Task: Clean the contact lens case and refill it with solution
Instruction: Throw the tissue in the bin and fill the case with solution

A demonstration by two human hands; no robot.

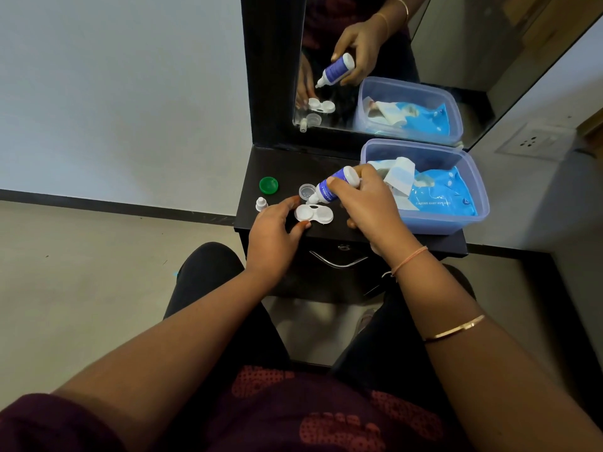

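Observation:
A white contact lens case (314, 214) lies on the dark dresser top (287, 168), both wells uncovered. My left hand (272, 233) steadies it, thumb and forefinger at the left well. My right hand (365, 203) grips a small solution bottle (329, 189) with a purple label, tilted nozzle down over the case. A clear case lid (306, 190) lies behind the nozzle. A green lid (268, 185) and the bottle's small white cap (261, 203) rest to the left.
A translucent plastic tub (456, 223) with a blue wipes pack (440, 194) and papers stands at the right of the dresser. A mirror (424, 60) rises behind it. A drawer handle (337, 261) is below the front edge. My knees are beneath.

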